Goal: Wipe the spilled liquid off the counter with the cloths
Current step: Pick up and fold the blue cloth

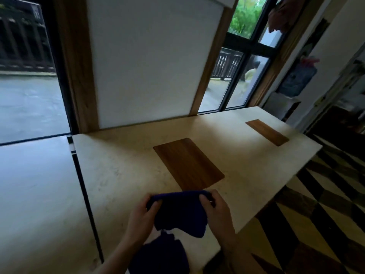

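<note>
Navy cloth point(177, 212) is up in both our hands right now, held just above the near part of the counter point(126, 169). Our left hand point(142, 220) has its grip pinched on the cloth's left top corner and our right hand point(217, 212) is clamped on the right top corner, so the cloth hangs between them. A second dark cloth point(160, 256) sits lower down by our left forearm, near the counter's front edge.

Just past the held cloth there's a wood inlay panel point(188, 164) set into the pale counter, and a smaller wood panel point(266, 132) well apart toward the far right corner. Plenty of bare counter to the left, up to the dark seam point(87, 196) where the next slab starts. The right edge drops off to a checkered floor point(325, 194). We can't make out any liquid on the surface, it's too blurry.
</note>
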Tool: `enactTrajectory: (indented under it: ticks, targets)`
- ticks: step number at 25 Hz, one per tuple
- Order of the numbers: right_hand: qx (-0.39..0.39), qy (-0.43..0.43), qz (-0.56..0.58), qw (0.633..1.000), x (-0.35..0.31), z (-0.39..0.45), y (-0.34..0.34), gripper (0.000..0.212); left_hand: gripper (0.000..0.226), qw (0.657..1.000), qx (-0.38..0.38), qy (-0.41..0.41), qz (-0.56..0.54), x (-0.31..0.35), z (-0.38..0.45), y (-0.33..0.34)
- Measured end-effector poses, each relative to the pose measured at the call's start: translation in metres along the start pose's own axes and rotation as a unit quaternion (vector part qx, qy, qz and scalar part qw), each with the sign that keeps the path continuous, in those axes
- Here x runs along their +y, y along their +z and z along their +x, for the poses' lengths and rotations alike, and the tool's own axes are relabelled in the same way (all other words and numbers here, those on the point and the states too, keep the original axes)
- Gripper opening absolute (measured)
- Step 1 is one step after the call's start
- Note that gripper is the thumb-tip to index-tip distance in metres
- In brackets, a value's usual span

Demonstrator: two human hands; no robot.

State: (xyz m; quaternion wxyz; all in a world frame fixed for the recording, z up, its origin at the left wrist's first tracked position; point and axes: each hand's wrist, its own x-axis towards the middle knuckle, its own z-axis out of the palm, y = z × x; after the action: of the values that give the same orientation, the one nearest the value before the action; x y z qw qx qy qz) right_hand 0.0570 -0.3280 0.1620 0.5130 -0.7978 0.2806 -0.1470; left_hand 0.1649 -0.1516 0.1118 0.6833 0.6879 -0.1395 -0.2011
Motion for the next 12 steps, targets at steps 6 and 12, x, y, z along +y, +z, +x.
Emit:
enactTrajectory:
  ticks: [6,12]
  targets:
    - [-0.167,0.032,-0.03,0.985,0.002,0.077,0.072,0.013,0.014,0.992,0.119,-0.026,0.038,-0.041,0.019,-0.054]
    - [-0.289,0.091,-0.049,0.952,0.028,0.128,0.133,0.016,0.01,0.968,0.197,-0.151,0.037,-0.072,0.025,-0.073]
